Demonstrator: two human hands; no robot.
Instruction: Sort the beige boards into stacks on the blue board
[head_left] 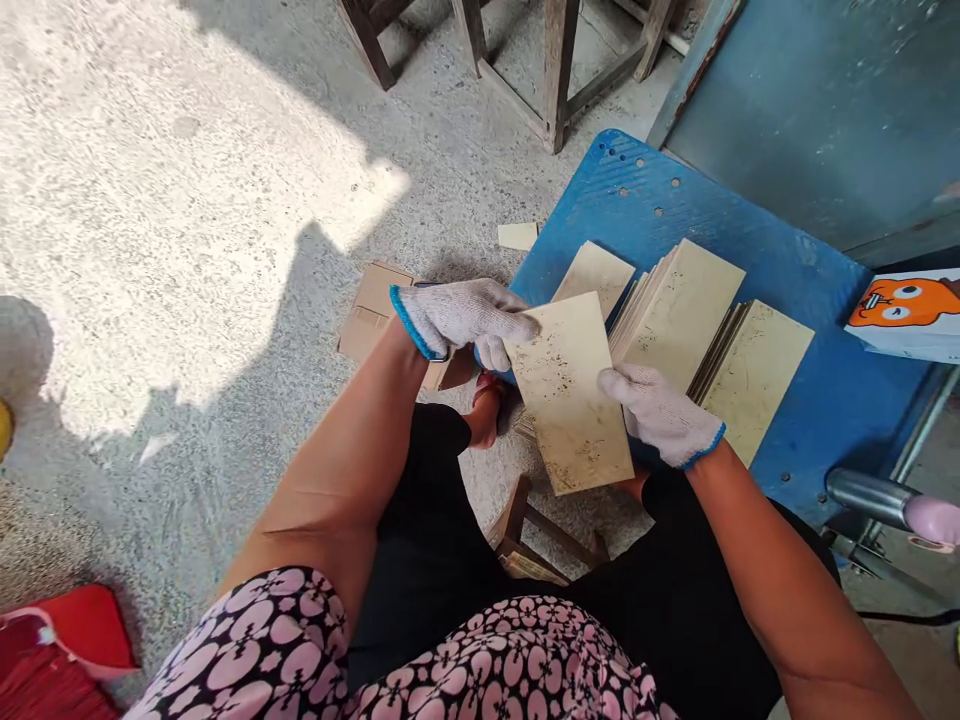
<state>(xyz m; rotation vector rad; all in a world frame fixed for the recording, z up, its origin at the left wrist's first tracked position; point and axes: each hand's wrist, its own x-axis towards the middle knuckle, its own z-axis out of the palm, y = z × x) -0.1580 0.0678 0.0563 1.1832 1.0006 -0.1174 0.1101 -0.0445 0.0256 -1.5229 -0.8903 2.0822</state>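
I hold a pale, speckled rectangular board (571, 392) above my lap with both gloved hands. My left hand (461, 315), in a white knit glove with a blue cuff, is closed on the board's upper left corner. At the board's right edge, my right hand (660, 412) in a matching glove grips it. Just beyond the held board, several similar boards (697, 320) lean in overlapping stacks on a blue perforated panel (810, 300).
Flattened cardboard (371, 310) and a small board scrap (517, 236) lie on the concrete floor. Wooden stool legs (555, 70) stand at the top. A low wooden stool (536, 545) is under me. A box with an orange cartoon (907, 310) and a metal tube (874, 495) are at right.
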